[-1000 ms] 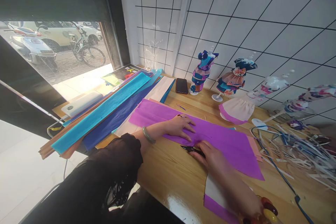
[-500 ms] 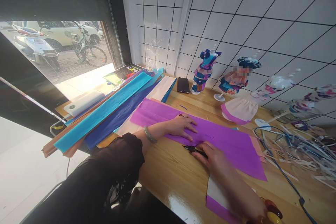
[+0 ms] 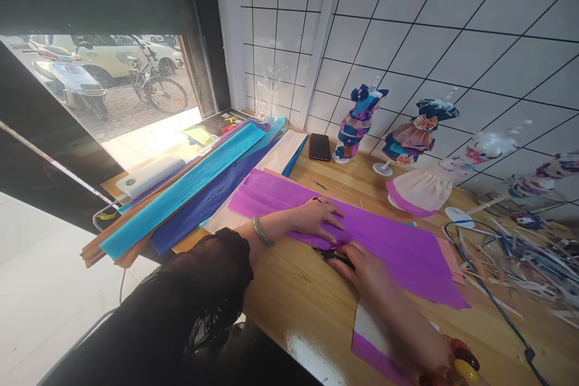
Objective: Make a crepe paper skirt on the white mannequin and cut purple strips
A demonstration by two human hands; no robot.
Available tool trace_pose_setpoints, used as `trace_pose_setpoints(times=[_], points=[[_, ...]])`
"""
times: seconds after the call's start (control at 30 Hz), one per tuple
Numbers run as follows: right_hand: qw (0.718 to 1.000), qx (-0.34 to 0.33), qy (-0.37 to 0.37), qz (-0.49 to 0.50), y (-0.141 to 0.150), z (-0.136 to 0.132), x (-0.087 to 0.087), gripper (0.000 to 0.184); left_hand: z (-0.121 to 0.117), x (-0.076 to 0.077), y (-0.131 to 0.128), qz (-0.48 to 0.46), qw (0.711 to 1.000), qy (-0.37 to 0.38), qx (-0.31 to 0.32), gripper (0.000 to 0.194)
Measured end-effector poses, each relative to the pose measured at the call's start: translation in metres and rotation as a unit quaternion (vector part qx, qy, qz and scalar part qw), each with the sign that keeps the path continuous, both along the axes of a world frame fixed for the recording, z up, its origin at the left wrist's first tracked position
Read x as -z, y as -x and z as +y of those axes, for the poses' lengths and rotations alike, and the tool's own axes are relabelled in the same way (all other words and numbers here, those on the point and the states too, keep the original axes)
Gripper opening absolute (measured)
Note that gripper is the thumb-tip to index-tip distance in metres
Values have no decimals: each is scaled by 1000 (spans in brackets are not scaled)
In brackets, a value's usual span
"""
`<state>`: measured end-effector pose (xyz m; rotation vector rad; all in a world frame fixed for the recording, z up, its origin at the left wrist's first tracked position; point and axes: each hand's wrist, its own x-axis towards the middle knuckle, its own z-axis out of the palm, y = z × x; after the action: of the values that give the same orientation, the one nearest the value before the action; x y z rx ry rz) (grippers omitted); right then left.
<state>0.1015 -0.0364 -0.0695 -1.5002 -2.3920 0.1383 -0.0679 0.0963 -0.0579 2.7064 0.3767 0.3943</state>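
Note:
A long purple sheet of thin, crepe-like paper (image 3: 398,253) lies across the wooden table. My left hand (image 3: 320,220) rests flat on it, fingers spread, pressing near its front edge. Close by, my right hand (image 3: 359,265) is closed around black scissors (image 3: 332,254); their blades point left along the sheet's near edge. Most of the handle is hidden by my fingers, and whether the blades are parted I cannot tell. A white and purple piece (image 3: 371,335) lies partly under my right forearm. Peach paper (image 3: 450,253) shows beneath the sheet's right end.
Turquoise strips (image 3: 181,193) and dark blue strips (image 3: 194,211) lie at the left. A phone (image 3: 319,148) lies near the wall. Several small dressed figures on stands, including one in a white skirt (image 3: 420,189), line the back. A cable (image 3: 493,295) and paper scraps (image 3: 538,271) lie right.
The scissors have shifted slightly in under the sheet's near edge, close to my left fingertips. My left hand keeps its place on the paper. The whole view has moved a little.

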Motion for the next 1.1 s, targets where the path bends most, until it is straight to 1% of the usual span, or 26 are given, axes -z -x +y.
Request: trace_pose_setpoints(times=[0.2, 0.4, 0.57, 0.7, 0.87, 1.03, 1.1], points=[[1000, -8, -8, 2, -2, 0, 2, 27, 0, -2, 0, 7, 1000, 14, -9, 41], [1000, -10, -1, 9, -1, 0, 2, 26, -1, 0, 0, -11, 1000, 14, -2, 43], [1000, 2, -17, 12, 6, 1, -2, 24, 0, 2, 0, -13, 1000, 11, 1, 39], [1000, 1, -7, -2, 12, 4, -4, 24, 1, 3, 0, -7, 1000, 8, -4, 40], [1000, 1, 5, -8, 15, 6, -4, 25, 1, 3, 0, 1, 1000, 2, -7, 36], [1000, -3, -14, 4, 15, 6, -2, 28, 0, 1, 1, 1, 1000, 8, -9, 36], [1000, -3, -21, 8, 15, 6, -2, 27, 0, 1, 1, 0, 1000, 11, -8, 36]])
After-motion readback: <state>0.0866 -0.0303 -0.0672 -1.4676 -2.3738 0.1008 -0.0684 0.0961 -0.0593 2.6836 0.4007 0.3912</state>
